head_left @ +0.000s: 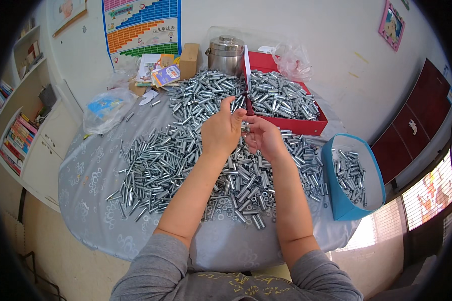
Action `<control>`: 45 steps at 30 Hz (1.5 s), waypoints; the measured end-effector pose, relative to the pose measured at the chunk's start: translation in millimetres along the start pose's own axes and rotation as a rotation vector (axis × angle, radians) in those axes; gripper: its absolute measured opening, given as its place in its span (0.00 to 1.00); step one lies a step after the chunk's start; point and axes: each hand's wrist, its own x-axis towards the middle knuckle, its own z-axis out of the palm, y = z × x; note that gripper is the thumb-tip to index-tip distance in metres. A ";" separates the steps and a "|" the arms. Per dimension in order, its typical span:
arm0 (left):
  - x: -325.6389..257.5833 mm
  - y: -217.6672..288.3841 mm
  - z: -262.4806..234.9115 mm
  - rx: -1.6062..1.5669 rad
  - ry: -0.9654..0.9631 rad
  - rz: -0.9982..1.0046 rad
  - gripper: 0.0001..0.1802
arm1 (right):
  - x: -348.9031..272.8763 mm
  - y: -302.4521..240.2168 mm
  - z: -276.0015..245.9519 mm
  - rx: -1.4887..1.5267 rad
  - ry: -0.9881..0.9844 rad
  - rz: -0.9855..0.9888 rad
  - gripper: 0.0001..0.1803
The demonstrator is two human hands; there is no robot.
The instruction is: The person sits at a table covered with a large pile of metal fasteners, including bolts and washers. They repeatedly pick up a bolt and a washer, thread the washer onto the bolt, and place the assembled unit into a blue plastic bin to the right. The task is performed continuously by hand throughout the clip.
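Note:
My left hand (221, 131) is raised over the middle of the metal pile, index finger pointing up and thumb out. Its other fingers are curled and mostly hidden behind the palm. Close against it, my right hand (265, 139) has bent fingers, with a small shiny metal fastener (244, 128) at the fingertips between the two hands. Its exact kind is too small to tell. Below the hands spread loose bolts (150, 168), metal sleeves (246, 185) and small washers (221, 208).
A red box (314, 128) of anchor bolts (281, 95) stands behind, beside a steel pot (226, 54). At right is a blue fabric bin (339, 205) holding more metal pieces (350, 175). A plastic bag (108, 110) and booklets (165, 75) lie far left on the grey tablecloth (95, 200).

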 end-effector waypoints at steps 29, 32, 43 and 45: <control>1.9 -3.7 1.4 0.066 -0.040 -0.023 0.35 | 2.9 -3.6 -25.4 -0.972 0.319 -0.221 0.22; 1.3 -4.9 -1.6 0.037 -0.035 -0.034 0.35 | -6.8 -15.0 -20.9 -1.124 0.361 -0.314 0.18; 0.5 -0.3 -0.2 0.135 -0.088 -0.025 0.30 | -14.7 -16.9 -14.2 -1.044 0.023 -0.485 0.11; 5.6 -9.8 -4.8 0.224 -0.096 -0.121 0.29 | -10.8 -13.0 -40.9 -1.141 0.074 -0.296 0.13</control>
